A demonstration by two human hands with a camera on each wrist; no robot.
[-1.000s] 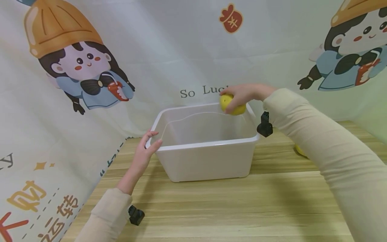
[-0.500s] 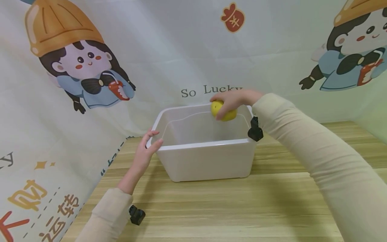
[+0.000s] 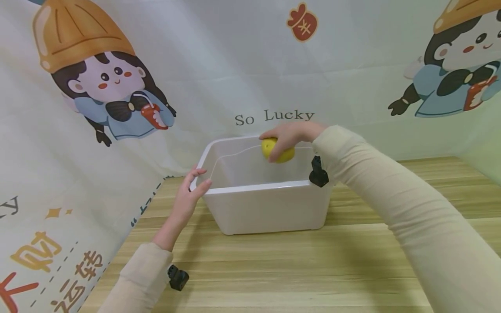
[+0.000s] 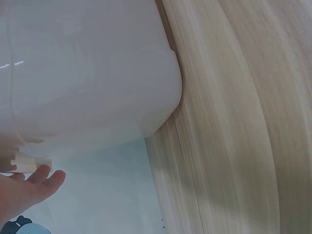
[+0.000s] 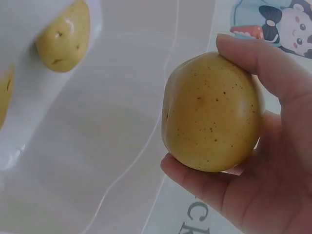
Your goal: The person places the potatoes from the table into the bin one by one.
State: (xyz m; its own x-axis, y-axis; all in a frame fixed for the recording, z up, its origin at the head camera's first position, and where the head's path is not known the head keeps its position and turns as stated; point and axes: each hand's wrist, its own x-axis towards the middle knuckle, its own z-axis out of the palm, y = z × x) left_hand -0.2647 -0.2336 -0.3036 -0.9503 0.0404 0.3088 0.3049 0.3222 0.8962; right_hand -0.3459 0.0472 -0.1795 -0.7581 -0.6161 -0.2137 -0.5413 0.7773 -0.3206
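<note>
A white plastic bin stands on the wooden table. My left hand holds its left rim near the front corner; in the left wrist view the fingertips show beside the bin wall. My right hand grips a yellow potato over the bin opening, near the back rim. In the right wrist view that potato has a speckled, smooth skin, with thumb and fingers round it. Another potato lies inside the bin, and part of a further one shows at the view's left edge.
A pale cloth with cartoon prints hangs close behind the bin and along the left side. Wooden tabletop extends in front of the bin and to the right. My right sleeve covers part of the right side.
My right hand has carried the potato left and slightly down, from the bin's back right corner toward its middle. The yellow thing on the table at right is now hidden behind my sleeve.
</note>
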